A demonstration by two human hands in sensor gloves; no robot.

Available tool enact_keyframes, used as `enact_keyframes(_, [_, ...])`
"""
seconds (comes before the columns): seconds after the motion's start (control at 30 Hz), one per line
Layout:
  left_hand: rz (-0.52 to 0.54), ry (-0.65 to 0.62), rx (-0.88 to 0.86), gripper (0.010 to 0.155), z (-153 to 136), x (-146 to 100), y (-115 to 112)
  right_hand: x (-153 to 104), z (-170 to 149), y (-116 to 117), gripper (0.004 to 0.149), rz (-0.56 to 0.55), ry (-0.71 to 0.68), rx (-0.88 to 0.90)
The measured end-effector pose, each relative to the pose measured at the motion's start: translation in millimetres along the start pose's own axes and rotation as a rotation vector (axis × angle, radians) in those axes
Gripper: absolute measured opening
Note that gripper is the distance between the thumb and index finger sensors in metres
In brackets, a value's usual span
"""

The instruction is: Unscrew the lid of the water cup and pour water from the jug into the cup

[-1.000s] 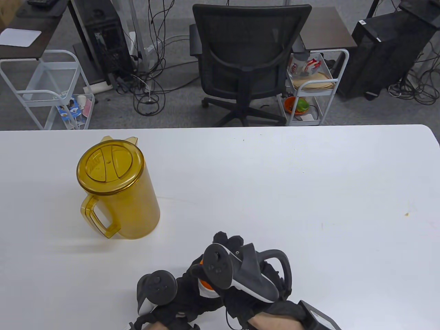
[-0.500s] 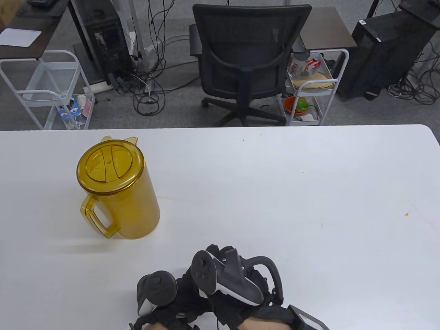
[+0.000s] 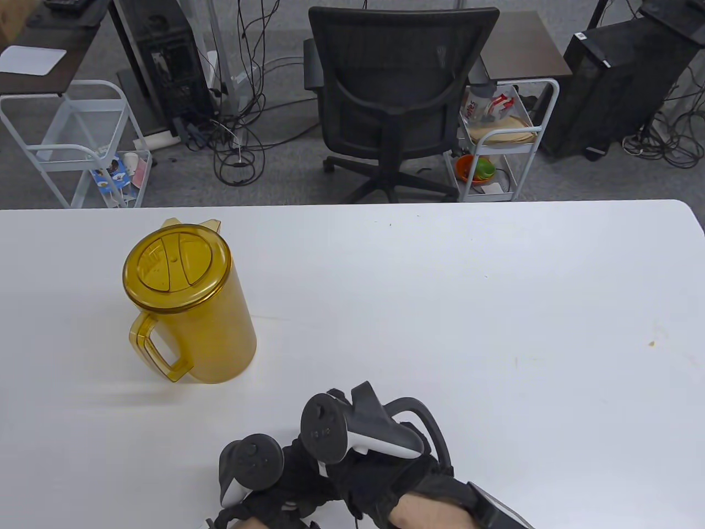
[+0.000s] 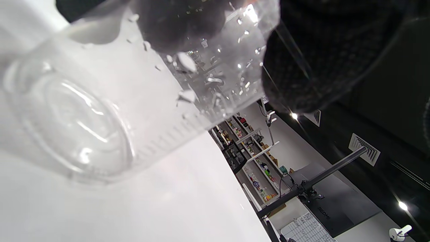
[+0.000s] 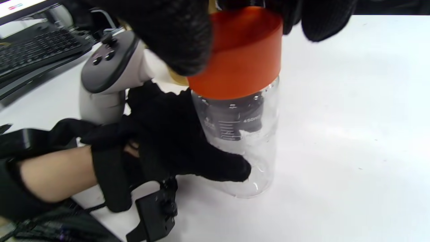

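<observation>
Item: water cup (image 5: 242,148), orange lid (image 5: 240,57) on.
Left hand (image 5: 174,144) grips body; right hand (image 3: 385,468) grips lid — brace cup, twist level.

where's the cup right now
The cup stands on the table's near edge, right of the jug; the left hand grips its body and the right hand its orange lid.

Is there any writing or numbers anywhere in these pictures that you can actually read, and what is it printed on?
"450ml", as best it reads, beside the measuring lines on the clear cup.
"REDMI", small, on the back of a monitor in the left wrist view.
Red lettering on a packet on the white cart: too blurred to read.
White sticker on the black computer case: too small.
Yellow jug: none visible.
</observation>
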State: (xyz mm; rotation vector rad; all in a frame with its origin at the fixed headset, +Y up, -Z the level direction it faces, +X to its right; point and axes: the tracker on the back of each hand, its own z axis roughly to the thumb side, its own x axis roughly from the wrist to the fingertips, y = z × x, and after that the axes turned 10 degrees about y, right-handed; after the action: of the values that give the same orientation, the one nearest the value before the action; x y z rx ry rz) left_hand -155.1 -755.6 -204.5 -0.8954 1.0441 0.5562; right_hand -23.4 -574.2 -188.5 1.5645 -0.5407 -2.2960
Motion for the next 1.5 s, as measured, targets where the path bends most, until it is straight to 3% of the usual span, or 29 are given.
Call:
enact_keyframes(0.2, [0.001,0.001,-0.001,0.112,0,0,0,0,0,-1,0.071,-0.039,-0.138,-0.14])
enact_keyframes(0.53, [-0.002,0.005,-0.001,0.112,0,0,0,-14,-10,-12,0.084,-0.045,-0.155,-0.032])
enact_keyframes(0.6, [-0.001,0.006,0.0,0.112,0,0,0,-20,-11,-17,0.09,-0.075,-0.095,0.006])
enact_keyframes(0.7, [0.001,0.006,0.003,0.112,0,0,0,-23,-13,-17,0.095,-0.123,0.131,0.013])
enact_keyframes(0.9, [0.005,0.009,0.017,0.112,0,0,-1,-7,1,-6,0.11,-0.261,0.418,-0.062])
enact_keyframes(1.03, [0.0,0.014,0.023,0.113,1,0,-2,6,11,-3,0.112,-0.237,0.519,-0.142])
enact_keyframes(1.2, [0.001,0.013,0.025,0.113,1,0,-2,16,8,-1,0.101,-0.12,0.473,-0.006])
enact_keyframes(1.5, [-0.003,0.012,0.028,0.113,1,0,-3,15,8,-4,0.094,-0.036,0.364,-0.031])
